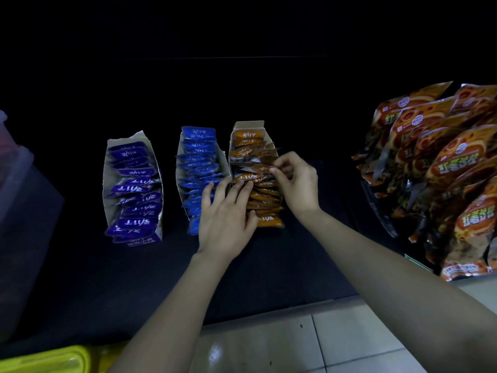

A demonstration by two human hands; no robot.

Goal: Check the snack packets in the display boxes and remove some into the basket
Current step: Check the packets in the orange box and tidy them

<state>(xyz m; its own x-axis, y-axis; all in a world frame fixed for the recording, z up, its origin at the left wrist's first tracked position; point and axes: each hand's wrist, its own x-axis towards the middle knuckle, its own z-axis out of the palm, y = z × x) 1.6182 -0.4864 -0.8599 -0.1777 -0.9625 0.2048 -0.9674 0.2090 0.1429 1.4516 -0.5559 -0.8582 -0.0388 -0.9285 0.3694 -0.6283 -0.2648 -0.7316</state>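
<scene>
Three open cardboard display boxes stand on a dark shelf. The left box (106, 184) holds dark blue packets, the middle box (179, 162) holds brighter blue packets, and the right box (248, 126) holds orange packets (250, 137). My left hand (224, 214) lies with straight fingers on the orange packets near the middle of that box. My right hand (294, 181) pinches the top edge of an orange packet a little farther back in the row. A yellow basket (53, 359) shows at the bottom left corner.
Large orange snack bags (441, 168) are stacked on a rack at the right. A translucent plastic container (13, 168) sits at the far left. Pale floor tiles (309, 345) run along the bottom. The shelf behind the boxes is dark.
</scene>
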